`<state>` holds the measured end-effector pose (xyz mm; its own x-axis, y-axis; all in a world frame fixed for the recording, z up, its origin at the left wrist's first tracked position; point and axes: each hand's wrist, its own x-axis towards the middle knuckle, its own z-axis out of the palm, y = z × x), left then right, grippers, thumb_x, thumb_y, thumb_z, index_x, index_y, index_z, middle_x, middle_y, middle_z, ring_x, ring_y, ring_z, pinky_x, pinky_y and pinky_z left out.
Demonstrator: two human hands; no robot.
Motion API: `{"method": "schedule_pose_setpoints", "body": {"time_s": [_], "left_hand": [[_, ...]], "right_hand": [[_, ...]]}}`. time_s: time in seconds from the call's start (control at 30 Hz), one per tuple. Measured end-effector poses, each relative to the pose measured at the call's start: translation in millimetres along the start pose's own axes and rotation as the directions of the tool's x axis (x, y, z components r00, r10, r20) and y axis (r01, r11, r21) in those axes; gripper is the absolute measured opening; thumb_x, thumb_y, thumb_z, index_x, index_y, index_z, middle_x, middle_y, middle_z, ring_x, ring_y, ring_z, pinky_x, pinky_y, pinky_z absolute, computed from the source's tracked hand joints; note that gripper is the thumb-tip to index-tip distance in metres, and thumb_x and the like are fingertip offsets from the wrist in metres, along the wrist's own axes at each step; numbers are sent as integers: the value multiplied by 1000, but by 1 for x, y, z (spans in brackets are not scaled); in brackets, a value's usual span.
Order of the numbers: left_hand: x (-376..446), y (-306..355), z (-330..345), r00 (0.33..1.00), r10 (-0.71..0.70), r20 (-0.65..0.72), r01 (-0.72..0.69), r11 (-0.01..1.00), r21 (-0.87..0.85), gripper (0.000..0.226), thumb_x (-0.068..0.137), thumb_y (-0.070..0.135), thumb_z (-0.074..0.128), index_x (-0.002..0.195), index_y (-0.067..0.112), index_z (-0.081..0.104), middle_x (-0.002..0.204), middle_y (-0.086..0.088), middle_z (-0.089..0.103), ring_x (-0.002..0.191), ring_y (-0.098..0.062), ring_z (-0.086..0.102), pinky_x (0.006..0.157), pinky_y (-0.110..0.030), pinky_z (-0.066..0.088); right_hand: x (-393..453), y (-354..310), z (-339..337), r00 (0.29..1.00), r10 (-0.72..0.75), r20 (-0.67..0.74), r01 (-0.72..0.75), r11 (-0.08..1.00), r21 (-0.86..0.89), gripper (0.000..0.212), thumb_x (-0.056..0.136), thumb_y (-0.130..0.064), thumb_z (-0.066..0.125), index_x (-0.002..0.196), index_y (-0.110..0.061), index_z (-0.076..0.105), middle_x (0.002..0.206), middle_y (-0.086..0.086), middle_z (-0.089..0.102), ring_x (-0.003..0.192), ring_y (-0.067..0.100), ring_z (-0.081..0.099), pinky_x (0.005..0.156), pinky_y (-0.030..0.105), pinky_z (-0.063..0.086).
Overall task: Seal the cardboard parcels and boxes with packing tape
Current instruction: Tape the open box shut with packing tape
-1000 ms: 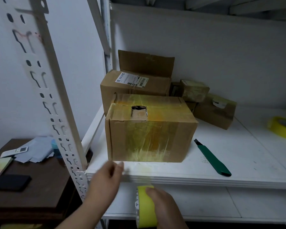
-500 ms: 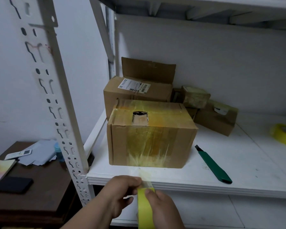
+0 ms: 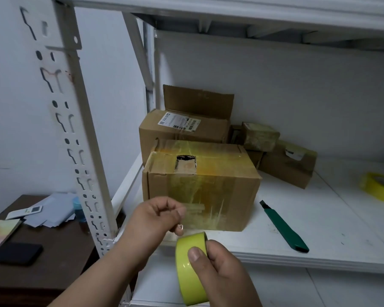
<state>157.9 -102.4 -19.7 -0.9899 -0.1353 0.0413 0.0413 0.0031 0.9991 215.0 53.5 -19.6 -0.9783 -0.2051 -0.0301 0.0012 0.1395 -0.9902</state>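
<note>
Left hand (image 3: 157, 214) has lifted from the yellow-green roll of packing tape (image 3: 192, 268), pinching a freed clear strip; my right hand (image 3: 220, 265) clamps the roll below the shelf (image 3: 333, 235). I can now tape the brown cardboard box (image 3: 202, 185) in front.

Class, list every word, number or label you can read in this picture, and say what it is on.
None can be read.
White shipping label on the rear brown cardboard box: print and barcode too small.
Torn white label on the small right cardboard box: blurred.
</note>
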Motion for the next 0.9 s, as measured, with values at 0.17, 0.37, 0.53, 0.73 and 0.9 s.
{"method": "schedule_pose_setpoints", "body": {"time_s": [0.17,0.37,0.53,0.73,0.9], "left_hand": [[-1,28,-2,968,222,-120,-207,970,127,21,88,8,68,68,14,68,56,-1,54,51,-12,50,51,-23,43],[13,54,-10,979,168,-114,-173,984,-36,21,80,18,76,61,18,66,58,1,56,57,-14,47,61,-31,38],[29,78,-9,968,225,-108,-222,974,43,20,83,14,73,64,10,66,56,-6,57,53,-14,48,57,-27,40],[50,94,-6,944,314,-102,-300,945,131,22,85,16,74,64,10,69,61,-7,62,59,-12,54,64,-29,44],[55,118,1,893,450,-28,-447,891,81,20,82,15,74,72,-1,68,67,-18,60,63,-17,55,65,-27,48]], "right_hand": [[-5,-7,-2,982,-25,188,20,999,29,34,66,-23,59,97,-31,72,85,-8,76,80,4,70,69,16,49],[12,-14,-7,975,-141,172,160,982,-102,33,69,-41,60,96,-59,65,96,-19,73,93,-2,67,80,16,51],[27,-10,-6,951,-273,147,299,933,-201,49,75,-70,43,115,-43,56,96,-12,61,88,2,56,80,21,43],[30,-26,-8,938,-307,164,344,886,-311,46,74,-58,49,117,-43,50,115,-14,61,112,1,54,94,30,48],[35,-36,-13,932,-293,212,347,890,-294,43,79,-57,50,117,-38,52,101,-9,67,96,4,62,86,27,50]]}}
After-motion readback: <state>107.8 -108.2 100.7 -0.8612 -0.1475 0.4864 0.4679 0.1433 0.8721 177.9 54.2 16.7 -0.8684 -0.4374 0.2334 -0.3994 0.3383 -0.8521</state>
